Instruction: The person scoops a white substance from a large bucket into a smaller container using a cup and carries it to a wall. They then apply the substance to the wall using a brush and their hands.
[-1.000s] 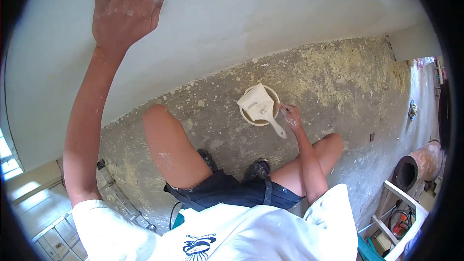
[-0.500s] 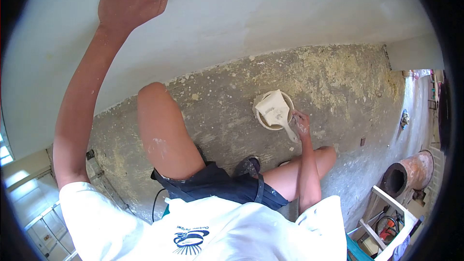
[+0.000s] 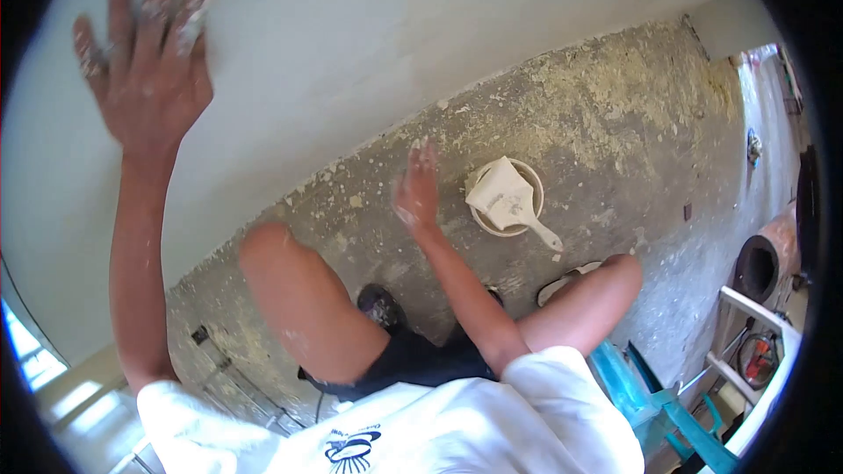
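My left hand (image 3: 154,70) lies on the pale wall (image 3: 351,26) at the upper left, fingers spread and dusted with white paste; nothing is in it. In the middle, my right hand (image 3: 419,189) hovers over the floor with its fingers stretched out, slightly blurred and holding nothing visible. To its right stands a round bucket (image 3: 537,186) with a cream rim. A flat, cream-coated board with a handle (image 3: 507,197) rests across the bucket's top, its handle sticking out to the lower right. What the bucket contains is mostly hidden beneath the board.
The worn concrete floor (image 3: 606,123) is spotted with dried paste along the wall's base. My bent legs flank the space below the bucket. At the lower right are a teal plastic stool (image 3: 654,408), a pale wooden frame (image 3: 746,369) and a rusty pipe (image 3: 764,263).
My right hand has left the bucket's edge and moved left over the floor. My left hand appears further left and lower, fully in view. The camera view has shifted and tilted.
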A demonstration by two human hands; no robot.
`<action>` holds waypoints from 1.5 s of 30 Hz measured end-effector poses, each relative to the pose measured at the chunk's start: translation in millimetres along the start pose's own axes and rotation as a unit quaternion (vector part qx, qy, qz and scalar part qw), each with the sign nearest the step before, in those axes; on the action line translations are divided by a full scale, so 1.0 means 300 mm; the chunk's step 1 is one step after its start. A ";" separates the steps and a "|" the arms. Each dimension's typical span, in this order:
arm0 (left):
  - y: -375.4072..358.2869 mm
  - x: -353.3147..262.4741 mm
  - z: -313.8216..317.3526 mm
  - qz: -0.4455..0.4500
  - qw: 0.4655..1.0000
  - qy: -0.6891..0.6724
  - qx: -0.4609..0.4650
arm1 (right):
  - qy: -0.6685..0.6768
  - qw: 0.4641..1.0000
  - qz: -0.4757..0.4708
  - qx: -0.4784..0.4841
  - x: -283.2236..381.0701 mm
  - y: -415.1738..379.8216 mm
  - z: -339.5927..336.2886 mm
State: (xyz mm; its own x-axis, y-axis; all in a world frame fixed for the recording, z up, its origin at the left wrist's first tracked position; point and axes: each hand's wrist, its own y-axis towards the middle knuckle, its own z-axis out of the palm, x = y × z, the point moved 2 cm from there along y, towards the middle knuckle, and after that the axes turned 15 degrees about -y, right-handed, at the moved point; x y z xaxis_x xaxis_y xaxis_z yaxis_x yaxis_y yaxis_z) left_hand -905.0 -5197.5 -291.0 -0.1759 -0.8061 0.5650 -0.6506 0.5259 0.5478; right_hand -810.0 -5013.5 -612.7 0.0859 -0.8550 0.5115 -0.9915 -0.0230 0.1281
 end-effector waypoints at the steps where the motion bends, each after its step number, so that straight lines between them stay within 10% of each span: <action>1: 0.011 -0.011 -0.012 0.001 1.000 0.011 -0.003 | -0.118 0.987 0.046 0.103 -0.004 0.050 0.109; 3: 0.021 -0.015 -0.011 0.015 1.000 0.022 -0.011 | -0.221 0.949 0.100 0.202 -0.073 0.122 0.306; 5: 0.007 0.009 0.013 0.042 0.997 -0.012 -0.060 | -0.256 0.948 0.187 0.036 -0.179 0.188 0.419; 9: -0.048 0.068 0.031 0.117 0.990 0.021 -0.078 | -0.212 0.961 0.171 0.044 -0.193 0.237 0.515; 12: -0.084 0.121 0.033 0.162 0.981 0.075 -0.078 | -0.207 0.941 -0.035 0.264 0.003 -0.005 0.582; 15: -0.102 0.157 0.031 0.188 0.974 0.102 -0.080 | -0.119 0.959 -0.069 0.248 -0.019 -0.065 0.499; 19: -0.114 0.171 0.025 0.204 0.968 0.121 -0.082 | -0.257 0.955 0.149 -0.012 -0.257 0.282 0.437; 21: -0.113 0.174 0.025 0.211 0.966 0.128 -0.083 | -0.188 0.967 0.150 0.087 -0.288 0.232 0.639; 27: -0.095 0.198 0.027 0.245 0.953 0.150 -0.094 | -0.033 0.946 -0.147 0.287 0.023 -0.109 0.546; 31: -0.152 0.236 0.025 0.120 0.984 0.116 -0.060 | -0.297 0.936 0.187 0.018 -0.233 0.256 0.428; 35: -0.201 0.317 0.039 0.229 0.939 0.251 -0.060 | -0.139 0.957 0.154 0.201 -0.271 0.269 0.609; 36: -0.177 0.279 0.037 0.246 0.947 0.189 -0.080 | -0.158 0.972 0.126 0.116 -0.126 0.177 0.603; 38: -0.134 0.254 0.031 0.264 0.951 0.125 -0.101 | -0.113 0.947 -0.037 0.297 0.048 -0.044 0.580; 43: -0.128 0.261 0.022 0.230 0.970 0.033 -0.074 | -0.243 0.955 0.170 0.016 -0.171 0.214 0.382; 45: -0.127 0.234 0.035 0.177 0.982 0.022 -0.062 | -0.098 0.972 0.174 0.122 -0.320 0.218 0.626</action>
State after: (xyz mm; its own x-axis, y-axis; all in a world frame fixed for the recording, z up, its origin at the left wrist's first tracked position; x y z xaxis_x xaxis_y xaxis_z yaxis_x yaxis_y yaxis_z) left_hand -900.3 -5276.8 -278.6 -0.3416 -0.5559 0.7578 -0.4586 0.8024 0.3819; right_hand -901.4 -5030.1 -812.9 -0.2545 -0.9151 0.3126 -0.9532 0.1828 -0.2410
